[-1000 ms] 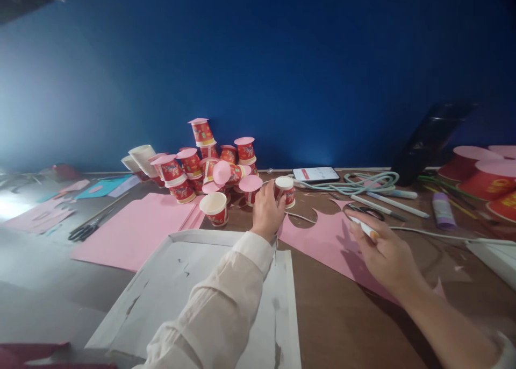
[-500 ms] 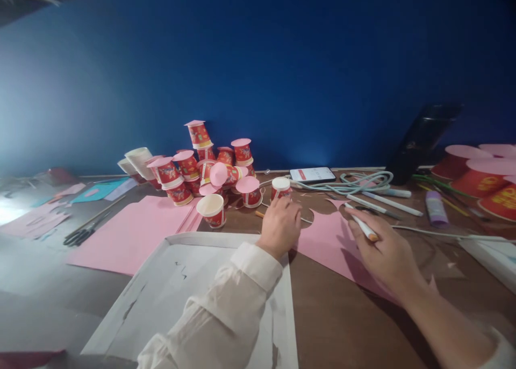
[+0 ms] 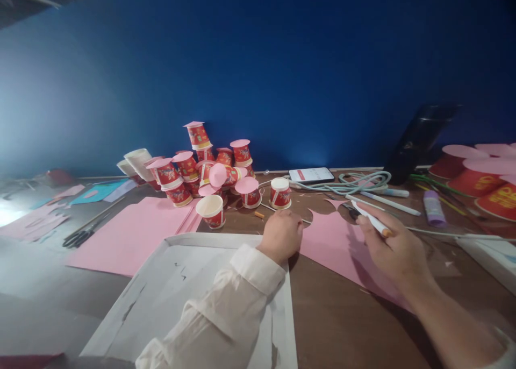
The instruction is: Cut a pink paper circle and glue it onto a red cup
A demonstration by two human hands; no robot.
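Observation:
My left hand (image 3: 281,235), fingers curled in, is at the left edge of a cut pink paper sheet (image 3: 336,250); whatever its fingertips hold is hidden. Just beyond it a small red paper cup (image 3: 281,196) stands upside down, apart from the hand. My right hand (image 3: 397,250) is closed round a white marker (image 3: 373,219) with an orange end, held above the right part of the pink sheet. A dark object (image 3: 353,213) shows partly behind the marker and fingers; its kind is unclear. An open paper cup (image 3: 212,212) stands upright to the left.
Red cups with pink discs (image 3: 187,167) are stacked at the wall. Left lie pink sheets (image 3: 137,229) and scissors (image 3: 78,237), with a white tray (image 3: 173,283) in front. A phone (image 3: 311,175), cable (image 3: 358,183), glue stick (image 3: 434,208) and dark bottle (image 3: 419,143) are behind and right.
My left hand has drawn back from the upside-down cup toward me, and its fingers have curled in. My right hand, with the marker, has shifted slightly right.

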